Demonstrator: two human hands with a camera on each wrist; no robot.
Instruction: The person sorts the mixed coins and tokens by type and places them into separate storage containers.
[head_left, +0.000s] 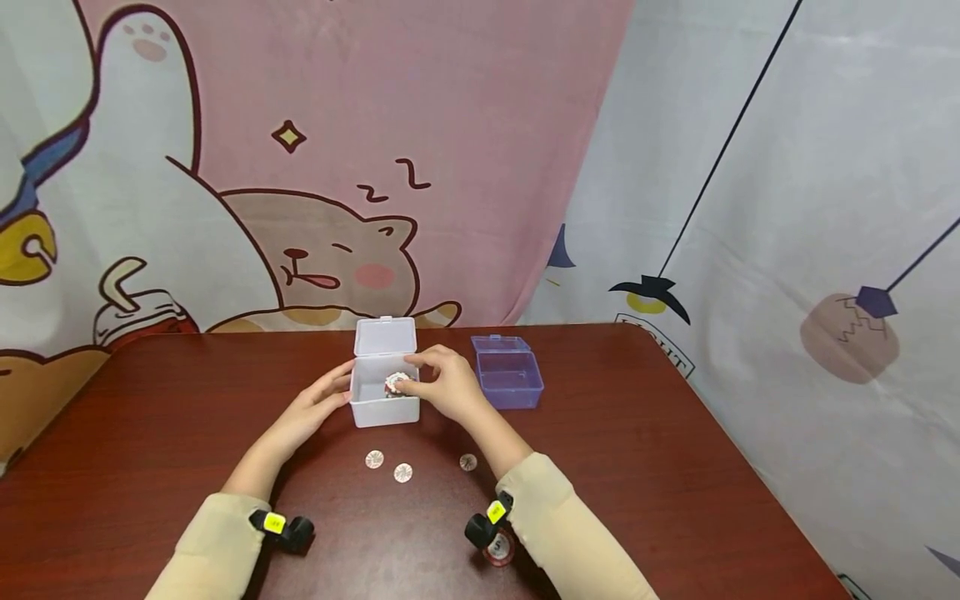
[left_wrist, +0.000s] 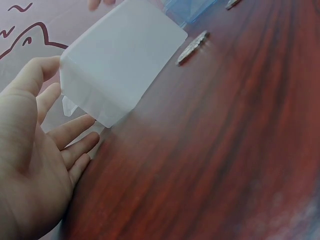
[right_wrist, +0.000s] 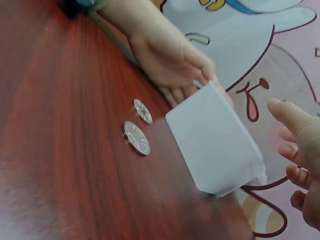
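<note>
Student: At far left?

Tutor: The left hand (head_left: 305, 410), fingers extended and spread, touches the left side of a white hinged-lid plastic box (head_left: 385, 413), lid raised; it supports the box wall without clasping it.

Student: And within the box?

Tutor: A poker chip (head_left: 395, 382), toward the right of the interior, hence between the two hands. Two coins (head_left: 374, 459) lie on the wooden table (head_left: 645, 467) in front of the box.

Student: Next, the right hand (head_left: 450, 385)?

Tutor: Over the box's right side — fingers loosely bent, thumb apart from them, grasping nothing visible. The thumb overlaps the chip in the head view; contact cannot be told.

Student: Farther right?

Tutor: A third coin (head_left: 468, 462) near the right forearm, then a translucent violet box (head_left: 510, 379), lid raised — just beyond the right hand.
</note>
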